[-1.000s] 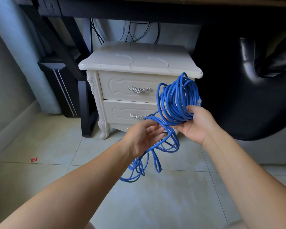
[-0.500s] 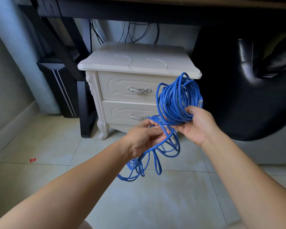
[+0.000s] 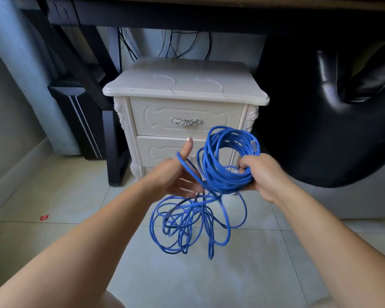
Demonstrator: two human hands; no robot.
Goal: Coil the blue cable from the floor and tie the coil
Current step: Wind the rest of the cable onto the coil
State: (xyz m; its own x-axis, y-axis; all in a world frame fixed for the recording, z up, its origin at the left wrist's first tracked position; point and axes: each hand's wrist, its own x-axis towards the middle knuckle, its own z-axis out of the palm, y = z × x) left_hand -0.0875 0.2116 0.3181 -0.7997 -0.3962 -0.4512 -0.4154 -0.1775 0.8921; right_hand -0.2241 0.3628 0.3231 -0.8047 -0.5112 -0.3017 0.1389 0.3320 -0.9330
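1. Change: the left hand (image 3: 171, 176) has rolled from palm-down on the strand to thumb-up. One strand of the blue cable (image 3: 187, 166) now rides across the thumb base. The hand is wide; its fingers are blurred but look extended, with nothing pinched as far as we see.
2. The right hand (image 3: 260, 174) is doing the same job as before, fingers curled round the bottom of the coil (image 3: 222, 185). The coil now sits lower, in front of the nightstand's (image 3: 185, 92) lower drawer.
3. The loose loops (image 3: 206, 218) hang lower and wider under both hands than half a second ago. We can't tell if they touch the floor (image 3: 187, 281).
4. Our read: mid-wrap, with the left hand feeding the next turn. Plenty of slack is left and the tie is not started.
5. Counts: one cable, one coil, one clear plug (image 3: 254, 146) at the coil's right rim, two hands, one nightstand with two drawers, one red scrap (image 3: 44, 217) near the floor's left edge.
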